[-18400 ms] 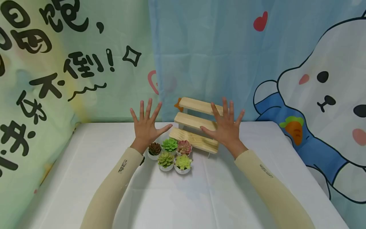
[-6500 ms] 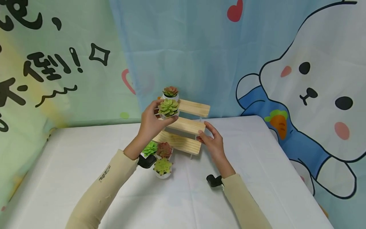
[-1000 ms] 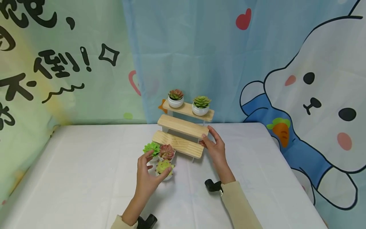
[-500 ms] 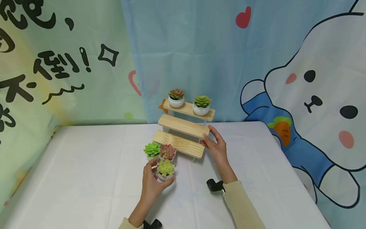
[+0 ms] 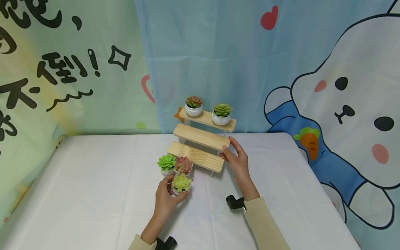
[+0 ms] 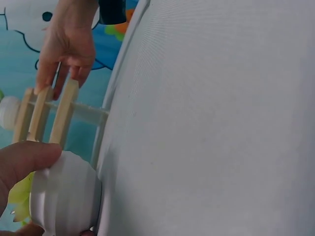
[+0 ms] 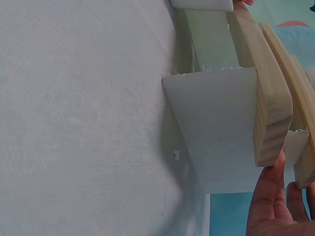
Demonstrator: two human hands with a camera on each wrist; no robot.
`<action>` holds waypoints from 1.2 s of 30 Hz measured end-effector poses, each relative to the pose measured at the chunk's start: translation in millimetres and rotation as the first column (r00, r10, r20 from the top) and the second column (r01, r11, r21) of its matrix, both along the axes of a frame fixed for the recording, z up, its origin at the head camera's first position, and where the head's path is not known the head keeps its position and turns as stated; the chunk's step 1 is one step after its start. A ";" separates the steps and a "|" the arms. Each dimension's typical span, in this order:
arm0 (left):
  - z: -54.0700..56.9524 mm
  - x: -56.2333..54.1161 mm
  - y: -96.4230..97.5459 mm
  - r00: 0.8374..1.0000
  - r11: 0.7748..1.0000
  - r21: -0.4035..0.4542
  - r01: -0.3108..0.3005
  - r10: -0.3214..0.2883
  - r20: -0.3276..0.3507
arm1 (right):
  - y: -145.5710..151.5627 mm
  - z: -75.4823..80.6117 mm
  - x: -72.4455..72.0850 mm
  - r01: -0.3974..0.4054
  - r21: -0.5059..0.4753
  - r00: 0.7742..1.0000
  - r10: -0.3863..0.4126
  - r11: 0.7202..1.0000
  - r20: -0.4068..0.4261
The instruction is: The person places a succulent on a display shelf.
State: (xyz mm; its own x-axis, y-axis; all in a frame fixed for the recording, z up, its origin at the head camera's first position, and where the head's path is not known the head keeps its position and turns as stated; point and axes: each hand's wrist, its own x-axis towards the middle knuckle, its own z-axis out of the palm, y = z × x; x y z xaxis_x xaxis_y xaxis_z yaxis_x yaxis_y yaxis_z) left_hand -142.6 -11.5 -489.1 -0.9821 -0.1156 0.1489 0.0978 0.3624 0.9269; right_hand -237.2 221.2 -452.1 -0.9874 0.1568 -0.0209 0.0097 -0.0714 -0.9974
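My left hand [image 5: 167, 196] grips the white pot [image 6: 66, 191] of a yellow-green artificial succulent [image 5: 181, 182], fingers on its left and thumb at the front right. Behind that pot stand a bright green succulent [image 5: 166, 162] and a reddish-pink one [image 5: 183, 165], in front of the stand's lowest board. My right hand [image 5: 239, 166] holds the right end of the middle board of a three-tier wooden stand [image 5: 200, 136]. In the right wrist view, its fingers [image 7: 268, 196] reach the board ends. On the top board sit a red-green succulent [image 5: 194, 106] and a green one [image 5: 222, 114].
A white cloth covers the table [image 5: 93, 187]. The stand's white side support [image 7: 216, 123] shows in the right wrist view. A printed curtain [image 5: 206, 52] hangs behind the table. Black wrist cameras sit by both sleeves.
Two succulents from the table group now sit on the top board. Within the last second my left hand has closed round the yellow-green succulent's pot. My right hand has kept its hold on the stand.
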 end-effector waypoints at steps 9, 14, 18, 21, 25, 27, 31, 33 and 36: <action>-1.5 -0.4 -1.3 1.000 1.000 0.000 0.004 -0.004 -0.008 | -0.4 -0.8 1.0 0.012 -0.003 1.000 -0.012 1.000 0.004; -1.3 1.6 -1.9 1.000 1.000 0.009 0.021 -0.021 0.020 | -1.5 -2.2 1.0 0.017 -0.003 1.000 -0.017 1.000 0.015; 0.5 5.1 -3.0 0.999 0.999 0.017 0.030 -0.031 0.034 | -1.8 -2.5 1.2 0.017 -0.006 1.000 -0.017 1.000 0.014; 2.7 7.7 -4.1 0.999 0.999 0.014 0.033 -0.033 0.028 | -1.7 -2.0 1.4 0.012 -0.007 1.000 -0.012 1.000 0.006; 6.3 9.4 -5.2 0.999 0.999 0.015 0.045 -0.045 0.015 | -1.4 -1.1 0.7 0.013 -0.010 1.000 -0.013 1.000 -0.002; 8.2 9.4 -5.0 0.999 0.999 0.018 0.050 -0.051 0.018 | -1.4 -0.7 -0.1 0.015 -0.012 1.000 -0.015 1.000 -0.001; 13.2 10.2 -4.2 0.997 0.997 0.025 0.066 -0.067 0.039 | -1.1 -1.1 -0.6 0.016 -0.016 1.000 -0.016 1.000 0.002; 16.6 11.0 -4.2 0.996 0.996 0.029 0.083 -0.084 0.038 | -0.7 -1.7 -0.8 0.014 -0.016 1.000 -0.014 1.000 -0.001; 21.9 12.1 -5.1 0.993 0.993 0.036 0.115 -0.116 0.024 | -0.2 -2.0 -1.0 0.008 -0.016 1.000 -0.008 1.000 -0.009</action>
